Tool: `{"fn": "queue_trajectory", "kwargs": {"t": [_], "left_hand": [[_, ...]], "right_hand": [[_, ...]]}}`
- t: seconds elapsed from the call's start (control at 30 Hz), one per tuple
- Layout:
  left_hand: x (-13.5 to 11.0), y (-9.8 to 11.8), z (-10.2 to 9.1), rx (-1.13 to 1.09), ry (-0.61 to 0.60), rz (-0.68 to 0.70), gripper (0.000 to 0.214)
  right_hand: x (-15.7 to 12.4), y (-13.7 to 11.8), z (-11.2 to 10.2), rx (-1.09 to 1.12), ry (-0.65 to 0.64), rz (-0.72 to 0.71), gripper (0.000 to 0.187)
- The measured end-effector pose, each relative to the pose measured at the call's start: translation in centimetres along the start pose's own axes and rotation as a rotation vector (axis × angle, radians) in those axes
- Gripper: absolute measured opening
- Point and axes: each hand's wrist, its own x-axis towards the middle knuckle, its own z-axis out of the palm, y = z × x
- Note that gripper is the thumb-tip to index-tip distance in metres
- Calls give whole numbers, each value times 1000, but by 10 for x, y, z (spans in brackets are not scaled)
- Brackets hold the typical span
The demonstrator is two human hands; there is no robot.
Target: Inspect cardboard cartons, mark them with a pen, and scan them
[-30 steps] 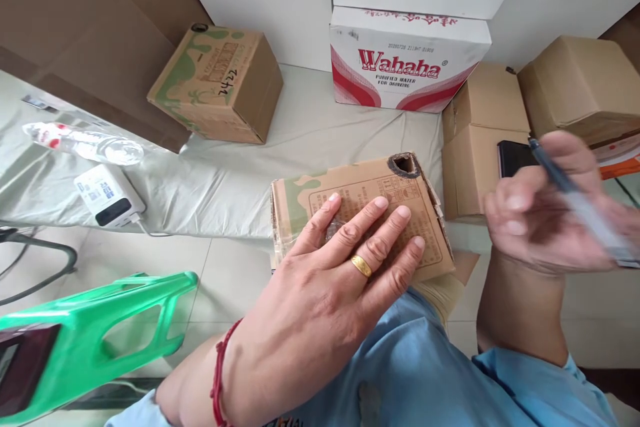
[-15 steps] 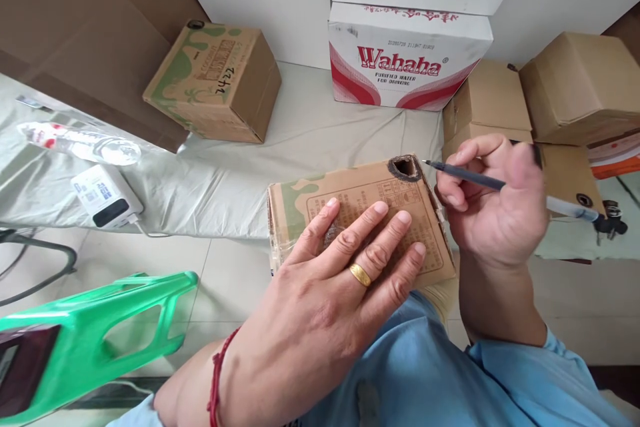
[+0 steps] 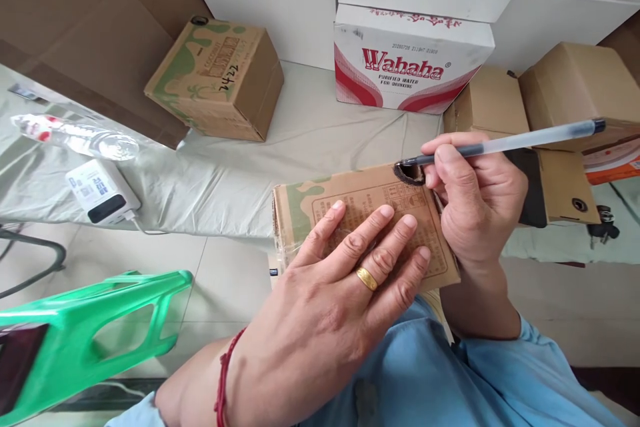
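A small cardboard box (image 3: 305, 203) with green print rests on my lap. My left hand (image 3: 340, 280) lies flat on its top, fingers stretched out, a gold ring on one finger. My right hand (image 3: 475, 203) is closed round a black pen (image 3: 505, 143). The pen's tip touches the dark-rimmed round hole (image 3: 409, 172) at the box's far right corner. Blue sleeves cover both my arms.
A second green-printed box (image 3: 220, 80) marked 2422 and a red-and-white Wahaha carton (image 3: 410, 57) stand on the pale sheet (image 3: 310, 127). Brown cartons (image 3: 575, 87) sit at the right. A water bottle (image 3: 75, 137), a white power bank (image 3: 100, 190) and a green plastic stool (image 3: 90, 327) are at the left.
My right hand has come in from the right with the pen and set its tip on the hole in the box's corner. My left hand has stayed flat on the box.
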Motion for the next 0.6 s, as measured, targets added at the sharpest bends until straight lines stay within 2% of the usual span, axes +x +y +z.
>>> {"fn": "queue_trajectory", "kwargs": {"t": [0.6], "left_hand": [[-2,1,1,6,9,8,47]], "right_hand": [[-5,1,-2,-123,55,-142,18]]}}
